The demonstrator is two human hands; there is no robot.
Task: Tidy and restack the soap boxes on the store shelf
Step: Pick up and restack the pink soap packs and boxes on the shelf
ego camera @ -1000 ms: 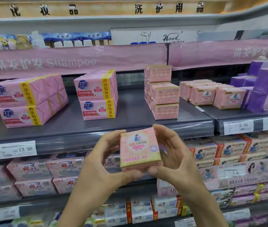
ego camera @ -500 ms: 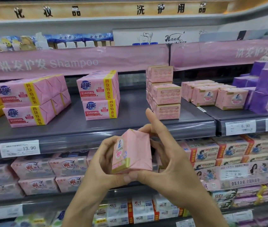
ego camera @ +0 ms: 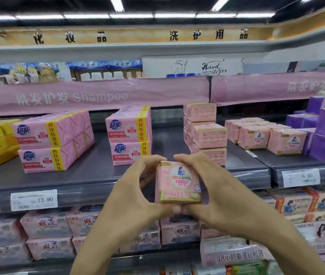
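Holding one pink soap box (ego camera: 178, 182) between both hands, in front of the grey shelf (ego camera: 98, 175).

Left hand (ego camera: 131, 195) and right hand (ego camera: 223, 199) each grip the box: fingers (ego camera: 153, 158) curled over its top edge, thumbs meeting under its base. Printed front faces the camera. Beyond the fingertips, on the shelf: a stack of pink boxes (ego camera: 207, 135), three high. Left of the left-hand fingers, on the shelf lip: price tag (ego camera: 34, 199) reading 13.90. Above the fingers: pink Shampoo banner (ego camera: 78, 96), ceiling strip lights (ego camera: 118, 3). Change from 0.5 s ago: the box then showed its plain back and the right index finger stood straight up; now front shown, finger curled down, box higher.
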